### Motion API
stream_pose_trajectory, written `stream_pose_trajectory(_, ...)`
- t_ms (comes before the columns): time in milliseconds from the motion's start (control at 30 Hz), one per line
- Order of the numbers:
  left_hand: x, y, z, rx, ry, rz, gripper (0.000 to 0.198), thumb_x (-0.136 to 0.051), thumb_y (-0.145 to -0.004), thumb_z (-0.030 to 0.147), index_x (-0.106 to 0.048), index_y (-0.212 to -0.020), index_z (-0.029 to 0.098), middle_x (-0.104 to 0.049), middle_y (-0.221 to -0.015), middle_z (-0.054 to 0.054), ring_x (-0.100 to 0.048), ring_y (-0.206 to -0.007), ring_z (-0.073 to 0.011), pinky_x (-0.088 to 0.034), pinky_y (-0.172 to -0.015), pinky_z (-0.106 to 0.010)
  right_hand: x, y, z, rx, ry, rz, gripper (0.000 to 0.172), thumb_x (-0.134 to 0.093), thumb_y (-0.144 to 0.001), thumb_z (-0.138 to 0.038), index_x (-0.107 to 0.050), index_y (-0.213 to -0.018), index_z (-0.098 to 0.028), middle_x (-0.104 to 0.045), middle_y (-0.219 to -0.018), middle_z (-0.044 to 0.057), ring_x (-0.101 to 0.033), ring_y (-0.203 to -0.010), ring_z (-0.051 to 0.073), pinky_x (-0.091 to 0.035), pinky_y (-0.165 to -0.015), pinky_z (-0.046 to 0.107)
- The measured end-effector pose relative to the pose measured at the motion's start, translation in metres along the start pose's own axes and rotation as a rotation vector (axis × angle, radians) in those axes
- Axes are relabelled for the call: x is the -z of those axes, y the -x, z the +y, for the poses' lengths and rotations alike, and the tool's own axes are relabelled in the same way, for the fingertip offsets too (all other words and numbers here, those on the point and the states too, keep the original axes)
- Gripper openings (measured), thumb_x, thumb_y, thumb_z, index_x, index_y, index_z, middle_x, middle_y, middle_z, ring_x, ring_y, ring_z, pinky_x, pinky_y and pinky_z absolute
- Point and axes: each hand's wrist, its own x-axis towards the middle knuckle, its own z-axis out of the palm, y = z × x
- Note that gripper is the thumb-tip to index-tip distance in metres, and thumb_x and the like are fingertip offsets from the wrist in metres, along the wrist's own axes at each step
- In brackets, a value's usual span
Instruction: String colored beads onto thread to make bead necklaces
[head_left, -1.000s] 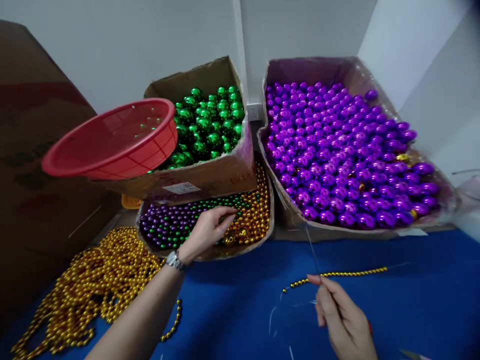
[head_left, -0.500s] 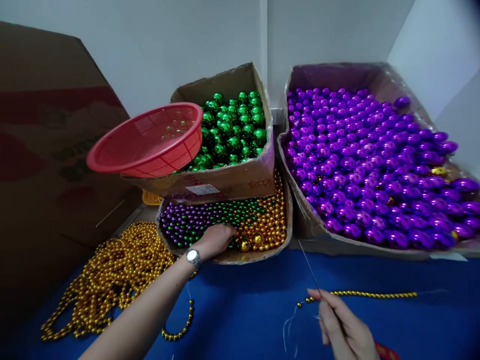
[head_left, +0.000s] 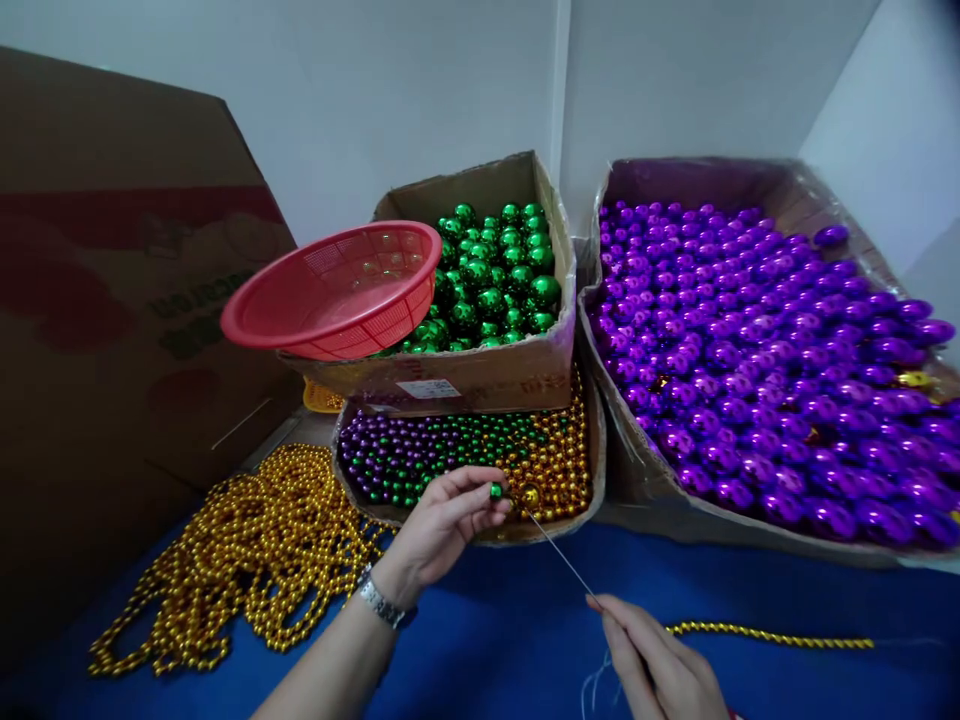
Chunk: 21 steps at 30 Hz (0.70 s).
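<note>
My left hand (head_left: pixel 450 520), with a watch on its wrist, pinches a small green bead (head_left: pixel 496 491) between thumb and fingers. Behind it is a low cardboard box of small beads (head_left: pixel 598 475), purple, green and gold. A larger gold ball (head_left: pixel 530 497) lies close to my fingertips. My right hand (head_left: pixel 652 655) grips a long thin needle (head_left: pixel 562 556), its tip pointing up-left near the bead; whether the tip touches anything I cannot tell. Pale thread (head_left: pixel 594 685) hangs below that hand. A strand of gold beads (head_left: pixel 772 633) stretches right across the blue surface.
Gold bead strands (head_left: pixel 262 550) are heaped at left. A carton of green balls (head_left: pixel 495 372) stands above the bead box, with a red plastic basket (head_left: pixel 330 345) tilted on its edge. A large box of purple balls (head_left: pixel 626 425) is at right, a tall carton (head_left: pixel 112 350) at far left.
My left hand has lifted out of the small beads, turned over, and now shows a green bead. My right hand has brought the needle left towards it. The view has shifted slightly.
</note>
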Motion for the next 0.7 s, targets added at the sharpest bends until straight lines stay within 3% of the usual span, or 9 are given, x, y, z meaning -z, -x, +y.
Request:
stream_pose_trajectory(133, -0.005, 0.012, -0.010, 0.046, 0.215, 0.001, 0.022, -0.063, -0.080, 0.013, -0.064, -0.102, 0.012, -0.064, -0.094, -0.007, -0.063, -0.076, -0.0116, -0.051, -0.069, -0.022, 0.000, -0.005, 0.005, 0.129, 0.075, -0.060, 0.025, -0.043, -0.092, -0.021, -0.058, -0.113, -0.021, -0.070, -0.087, 0.004, -0.069, -0.086, 0.015, -0.054, -0.077, 0.018)
stream_pose_trajectory(333, -0.008, 0.023, -0.012, 0.049, 0.295, 0.015, 0.015, -0.060, -0.083, 0.012, -0.063, -0.098, 0.011, -0.064, -0.093, -0.008, -0.062, -0.073, -0.0112, -0.050, -0.066, -0.021, -0.005, -0.007, -0.003, 0.210, 0.125, -0.045, 0.026, -0.040, -0.093, -0.019, -0.058, -0.111, -0.018, -0.070, -0.086, 0.005, -0.069, -0.075, 0.015, -0.056, -0.073, 0.021)
stream_pose_trajectory(533, -0.005, 0.035, -0.011, 0.015, 0.210, 0.048, 0.017, -0.062, -0.082, 0.016, -0.065, -0.097, 0.011, -0.064, -0.091, -0.007, -0.061, -0.073, -0.0109, -0.048, -0.065, -0.020, -0.008, -0.008, -0.003, 0.313, 0.218, -0.017, 0.027, -0.038, -0.093, -0.019, -0.061, -0.107, -0.015, -0.070, -0.079, 0.006, -0.068, -0.064, 0.016, -0.056, -0.065, 0.023)
stream_pose_trajectory(700, -0.005, 0.046, -0.011, -0.080, -0.028, 0.062, 0.022, -0.068, -0.077, 0.018, -0.066, -0.098, 0.012, -0.064, -0.085, -0.006, -0.058, -0.072, -0.0109, -0.046, -0.067, -0.022, -0.015, -0.008, 0.001, 0.386, 0.380, -0.049, 0.031, -0.040, -0.091, -0.017, -0.058, -0.116, -0.015, -0.067, -0.072, 0.006, -0.066, -0.056, 0.018, -0.054, -0.053, 0.027)
